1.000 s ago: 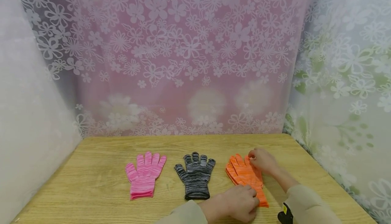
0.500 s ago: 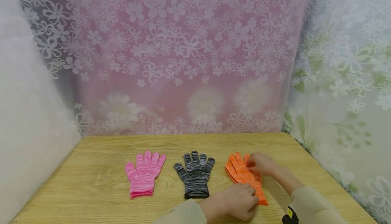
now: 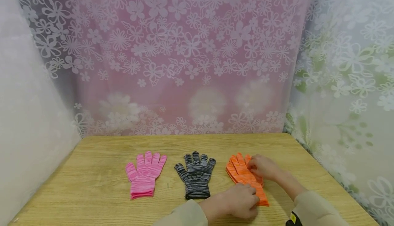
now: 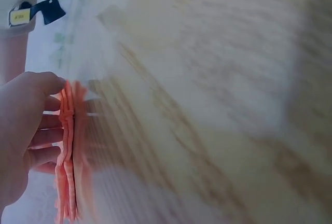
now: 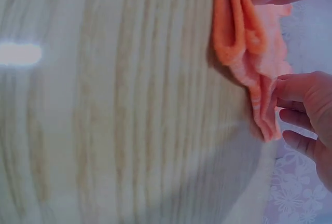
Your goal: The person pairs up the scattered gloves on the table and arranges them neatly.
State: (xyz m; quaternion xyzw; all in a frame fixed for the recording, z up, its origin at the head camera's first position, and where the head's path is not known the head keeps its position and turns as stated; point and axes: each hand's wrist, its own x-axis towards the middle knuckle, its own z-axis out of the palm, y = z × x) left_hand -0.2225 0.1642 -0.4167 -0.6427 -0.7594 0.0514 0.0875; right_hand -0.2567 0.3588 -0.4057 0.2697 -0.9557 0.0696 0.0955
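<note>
A pair of orange knit gloves (image 3: 243,173) lies stacked on the right part of the table, fingers pointing away. My left hand (image 3: 241,200) holds it at the cuff end with bent fingers; the left wrist view shows the thumb and fingers at the gloves' edge (image 4: 67,151). Over the far right side, my right hand (image 3: 263,167) pinches a glove finger (image 5: 267,105) between thumb and fingertips. In the middle lies a black-and-grey knit glove (image 3: 197,178), flat with its fingers spread. A pink knit glove (image 3: 144,176) lies to its left, also flat.
The wooden table (image 3: 92,171) carries all the gloves in a row. Behind it hangs a pink floral curtain (image 3: 191,65), with pale floral sheeting (image 3: 347,92) along the right edge. A black tag with a yellow label (image 3: 293,218) sits at the right sleeve.
My right hand has shifted slightly down along the orange gloves from near the fingertips. My left hand stays at the cuff. The view has tilted a little.
</note>
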